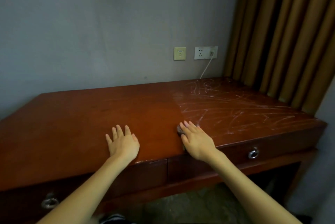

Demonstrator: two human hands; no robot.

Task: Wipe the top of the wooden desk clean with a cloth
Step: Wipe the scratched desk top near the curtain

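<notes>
Left hand (124, 144) palm-down on the desk (76, 114) near its front edge, fingers (127, 130) straight and spread, holding nothing. Right hand (197, 142) just beside it, fingers straight too, pressing flat on a dark cloth (179, 130) at the front edge of the desk, mostly hidden, only a corner showing. Pale scribbles (235, 111) over the desk's right part, starting right at the cloth. Left part plain and glossy.

Glossy reddish wooden desk (90, 114) (right part scratched, dull), shiny metal drawer pulls (253, 153).
</notes>
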